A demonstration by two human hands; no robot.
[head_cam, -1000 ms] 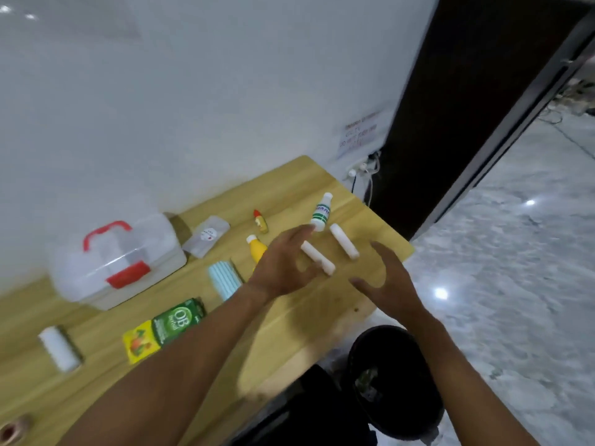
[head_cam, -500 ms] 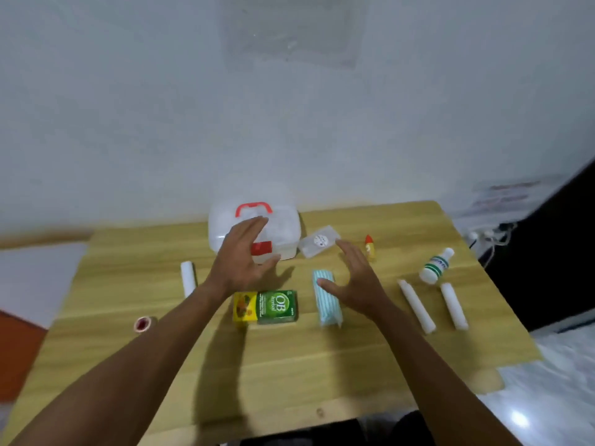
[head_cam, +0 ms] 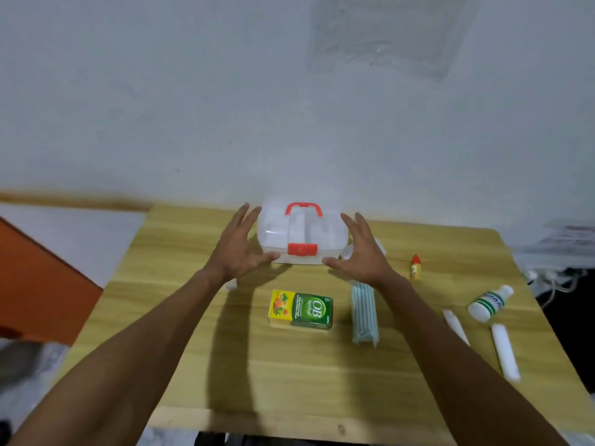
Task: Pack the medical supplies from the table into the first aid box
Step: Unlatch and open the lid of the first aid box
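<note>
Left hand (head_cam: 236,252), fingers spread, empty, at left side of the first aid box (head_cam: 302,235). Box shut, at tabletop (head_cam: 289,375) far edge, centre. Right hand (head_cam: 362,255) spread, empty, at its right side. Green carton (head_cam: 302,309) mid-tabletop, mask stack (head_cam: 363,312) beside it. White bottle (head_cam: 489,302), two white rolls (head_cam: 505,350) near right edge.

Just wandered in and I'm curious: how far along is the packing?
Barely begun. Nothing looks packed: the first aid box is shut, its red latch down. Left hand and right hand flank it, open and empty. Still on the table: green box, striped pack, white bottle, two white rolls.
</note>
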